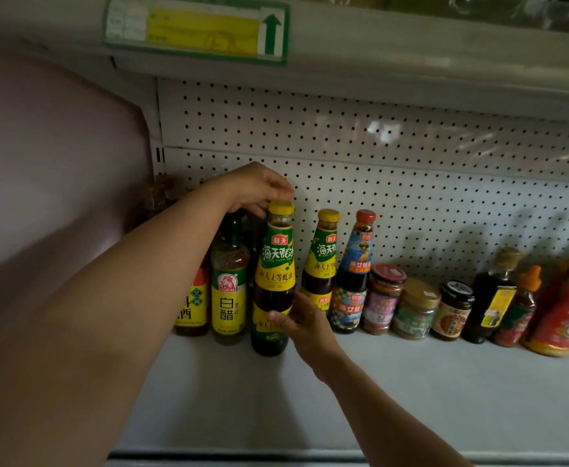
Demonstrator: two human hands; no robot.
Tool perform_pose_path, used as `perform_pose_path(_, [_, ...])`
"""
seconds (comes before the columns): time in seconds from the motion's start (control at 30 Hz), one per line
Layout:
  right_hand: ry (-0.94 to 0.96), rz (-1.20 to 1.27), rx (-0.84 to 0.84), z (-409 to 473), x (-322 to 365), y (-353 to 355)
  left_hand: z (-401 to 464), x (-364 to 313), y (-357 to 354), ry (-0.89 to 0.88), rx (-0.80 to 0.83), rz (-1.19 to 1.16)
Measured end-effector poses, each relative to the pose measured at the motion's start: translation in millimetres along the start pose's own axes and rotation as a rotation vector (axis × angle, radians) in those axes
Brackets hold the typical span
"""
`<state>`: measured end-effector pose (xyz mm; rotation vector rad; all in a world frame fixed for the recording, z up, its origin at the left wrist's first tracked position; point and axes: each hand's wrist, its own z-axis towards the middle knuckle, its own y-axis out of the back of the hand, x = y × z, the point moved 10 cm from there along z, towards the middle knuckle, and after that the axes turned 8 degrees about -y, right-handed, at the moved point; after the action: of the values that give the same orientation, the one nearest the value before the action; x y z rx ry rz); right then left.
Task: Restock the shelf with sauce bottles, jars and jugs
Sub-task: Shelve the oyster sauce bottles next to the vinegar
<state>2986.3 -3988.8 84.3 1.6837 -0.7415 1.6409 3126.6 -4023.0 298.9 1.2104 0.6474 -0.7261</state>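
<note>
Dark glass oyster sauce bottle with yellow cap and yellow-green label (273, 281) is standing upright on the white shelf (394, 382), just beside the white vinegar bottle (228, 291); I'm seeing my left hand (254, 188) pinching its cap and my right hand (305, 323) wrapping fingers round its lower body
</note>
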Motion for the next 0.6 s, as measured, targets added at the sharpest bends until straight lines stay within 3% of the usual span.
perform_pose_path(0.6, [-0.022, -0.011, -0.029, 3.5, -7.6, -0.1, -10.5, -7.1, 7.0, -0.029, -0.07, 0.076])
